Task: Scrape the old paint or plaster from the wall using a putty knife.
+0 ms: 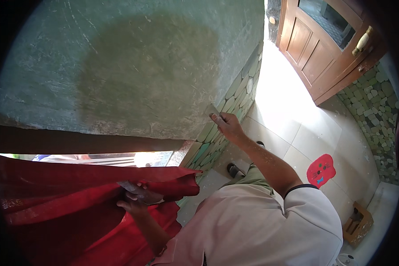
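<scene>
My right hand [231,126] grips a small flat scraper blade [212,109], with its edge at the wall. That wall [146,66] has a scratched, patchy grey-green coat, and a rounded shadow falls across it. Lower left, my left hand [134,206] holds a grey, dust-smeared flat tool [143,193], whose exact kind I cannot tell. Behind this hand hangs a glossy red curtain [86,212]. Just below the right hand runs the border of green stone-pattern tile [237,96].
A dark ledge [86,139] tops a bright window gap [119,159]. A panelled wooden door [319,50] stands ajar at upper right. On the tiled floor [286,133] lie a red face-shaped mat [322,171] and, farther right, a small wooden stool [359,226].
</scene>
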Demonstrator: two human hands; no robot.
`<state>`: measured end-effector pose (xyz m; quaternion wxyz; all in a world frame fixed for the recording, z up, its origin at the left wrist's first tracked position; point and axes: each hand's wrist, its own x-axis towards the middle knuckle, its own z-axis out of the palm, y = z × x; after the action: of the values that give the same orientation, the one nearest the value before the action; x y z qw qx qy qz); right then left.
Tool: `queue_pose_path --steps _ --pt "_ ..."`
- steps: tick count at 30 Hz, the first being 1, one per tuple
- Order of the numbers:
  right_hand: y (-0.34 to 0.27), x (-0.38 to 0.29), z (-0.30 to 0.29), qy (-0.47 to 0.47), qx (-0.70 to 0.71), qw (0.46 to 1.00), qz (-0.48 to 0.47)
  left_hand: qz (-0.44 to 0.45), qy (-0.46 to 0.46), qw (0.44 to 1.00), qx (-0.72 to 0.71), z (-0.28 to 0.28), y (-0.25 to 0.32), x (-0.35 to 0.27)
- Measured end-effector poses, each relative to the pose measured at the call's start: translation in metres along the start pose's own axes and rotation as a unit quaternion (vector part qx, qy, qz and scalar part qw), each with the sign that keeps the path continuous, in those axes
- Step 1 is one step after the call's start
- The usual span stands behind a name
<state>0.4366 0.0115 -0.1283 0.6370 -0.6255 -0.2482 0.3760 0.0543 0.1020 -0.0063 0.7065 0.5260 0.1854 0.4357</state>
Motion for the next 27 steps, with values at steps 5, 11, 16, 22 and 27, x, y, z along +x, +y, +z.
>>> queue_pose_path --steps 5,11,16,22,27 --pt "-0.006 0.001 -0.014 0.009 0.004 1.000 0.012 0.013 0.004 1.000 0.016 -0.003 -0.001 0.000" --pt "-0.011 0.023 -0.013 -0.008 -0.007 1.000 0.000 -0.008 -0.017 1.000 -0.019 -0.008 -0.004 0.000" --pt "-0.009 0.006 -0.024 0.019 -0.090 0.995 0.022 0.003 -0.022 1.000 -0.018 -0.006 -0.003 0.001" --pt "-0.020 0.024 -0.017 -0.003 -0.028 0.999 -0.020 0.012 -0.021 1.000 0.003 -0.003 -0.003 0.001" --pt "-0.007 0.010 -0.032 0.031 -0.030 0.999 -0.005 0.007 0.002 1.000 0.005 -0.001 -0.005 0.003"
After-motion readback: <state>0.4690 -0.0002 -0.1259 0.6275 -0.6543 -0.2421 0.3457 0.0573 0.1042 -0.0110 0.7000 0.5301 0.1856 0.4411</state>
